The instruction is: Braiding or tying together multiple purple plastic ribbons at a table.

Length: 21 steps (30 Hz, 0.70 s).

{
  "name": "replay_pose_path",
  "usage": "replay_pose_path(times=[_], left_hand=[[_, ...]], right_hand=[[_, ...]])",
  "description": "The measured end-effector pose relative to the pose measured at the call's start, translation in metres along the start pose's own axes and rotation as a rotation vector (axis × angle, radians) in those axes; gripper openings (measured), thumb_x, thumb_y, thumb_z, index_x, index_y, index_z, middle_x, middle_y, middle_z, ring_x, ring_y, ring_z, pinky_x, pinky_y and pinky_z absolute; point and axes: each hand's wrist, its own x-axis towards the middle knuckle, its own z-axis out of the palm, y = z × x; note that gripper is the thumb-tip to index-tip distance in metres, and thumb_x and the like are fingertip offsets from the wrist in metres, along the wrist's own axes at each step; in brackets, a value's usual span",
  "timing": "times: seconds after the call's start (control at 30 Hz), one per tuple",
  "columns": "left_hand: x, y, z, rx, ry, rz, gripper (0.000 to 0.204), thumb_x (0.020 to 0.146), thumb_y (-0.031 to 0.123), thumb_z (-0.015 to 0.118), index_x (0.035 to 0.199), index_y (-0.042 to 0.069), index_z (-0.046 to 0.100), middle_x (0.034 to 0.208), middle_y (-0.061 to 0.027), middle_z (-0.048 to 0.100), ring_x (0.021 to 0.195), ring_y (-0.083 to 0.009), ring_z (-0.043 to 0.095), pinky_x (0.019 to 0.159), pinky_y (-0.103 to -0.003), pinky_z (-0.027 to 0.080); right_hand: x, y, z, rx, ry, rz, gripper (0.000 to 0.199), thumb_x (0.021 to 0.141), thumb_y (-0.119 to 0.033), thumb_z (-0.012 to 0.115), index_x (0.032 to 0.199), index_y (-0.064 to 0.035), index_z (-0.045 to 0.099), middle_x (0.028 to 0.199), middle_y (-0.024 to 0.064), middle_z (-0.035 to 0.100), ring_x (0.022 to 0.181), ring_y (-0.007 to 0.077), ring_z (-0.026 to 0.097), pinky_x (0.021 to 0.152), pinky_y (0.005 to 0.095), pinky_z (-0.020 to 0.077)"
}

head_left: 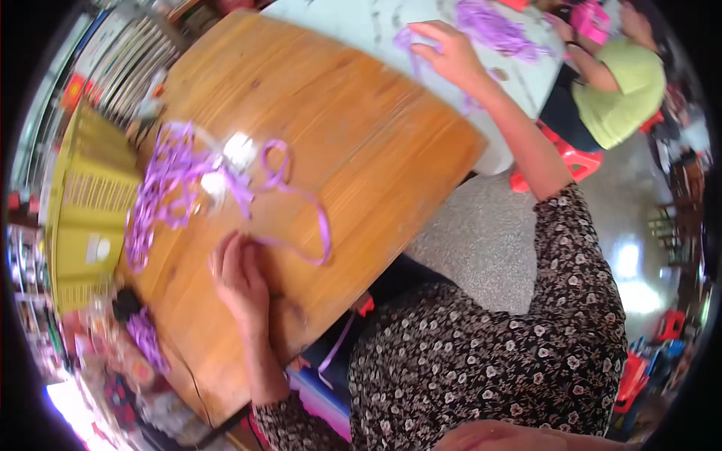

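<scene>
On the wooden table (338, 113), my left hand (244, 282) rests with its fingers bent together at the end of a long purple ribbon (323, 225). That ribbon loops across the wood beside a tangled heap of purple ribbon (177, 173). My right hand (451, 56) is stretched far out over the white marbled table (353, 19). Its thumb and fingers close on a purple ribbon strip (414, 52), which hangs below the fingertips. Farther right on the white surface lies a larger pile of purple ribbon (500, 30).
A yellow slatted basket (90, 210) stands at the table's left edge, above another purple bundle (147, 338). At the far right, a person in a yellow-green shirt (620, 90) sits on a red stool (579, 161) by the white table. A dark cord (197, 383) runs along the near left.
</scene>
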Motion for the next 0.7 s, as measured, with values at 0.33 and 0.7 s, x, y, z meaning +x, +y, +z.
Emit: replay_pose_path(times=[0.33,0.7], left_hand=[[0.013,-0.069,-0.031,-0.632,0.637,-0.598,0.014,0.089,0.005,0.058,0.101,-0.001,0.063,0.085,-0.0014,0.061,0.073,-0.0066,0.052,0.064,-0.021,0.043],[0.006,-0.082,-0.034,-0.775,0.702,-0.652,0.012,0.089,0.009,0.059,0.097,0.001,0.063,0.077,0.0032,0.057,0.065,-0.0032,0.047,0.056,-0.017,0.038]], right_hand=[[0.001,-0.217,0.057,0.624,-0.570,-0.317,0.022,0.084,-0.011,0.064,0.103,-0.0003,0.064,0.096,0.0104,0.064,0.088,0.0223,0.062,0.077,0.0298,0.0488],[-0.016,-0.315,0.128,0.439,-0.661,-0.502,0.021,0.079,-0.019,0.069,0.085,-0.0003,0.062,0.080,0.0107,0.057,0.079,0.0292,0.057,0.071,0.0383,0.0452]])
